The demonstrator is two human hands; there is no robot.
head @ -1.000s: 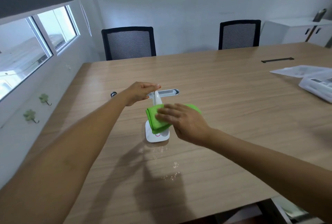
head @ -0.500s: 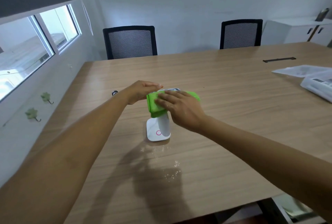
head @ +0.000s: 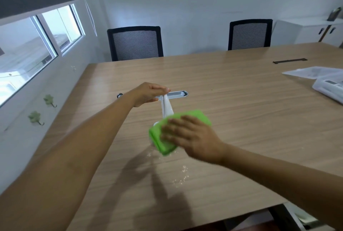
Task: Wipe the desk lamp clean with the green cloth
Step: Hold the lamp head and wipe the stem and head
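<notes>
A small white desk lamp stands on the wooden table, its flat head pointing right. My left hand pinches the top of the lamp where stem and head meet. My right hand presses a folded green cloth down over the lamp's base, with fingers spread flat on the cloth. The base is almost fully hidden under the cloth; only a sliver of white shows at its left.
White crumbs or droplets lie on the table in front of the lamp. A clear plastic bag and a white device sit at the right edge. Two black mesh chairs stand behind the far side. A wall with windows runs along the left.
My right hand slid the green cloth from the top of the stem down to the base. My left hand kept its hold on the lamp's top.
</notes>
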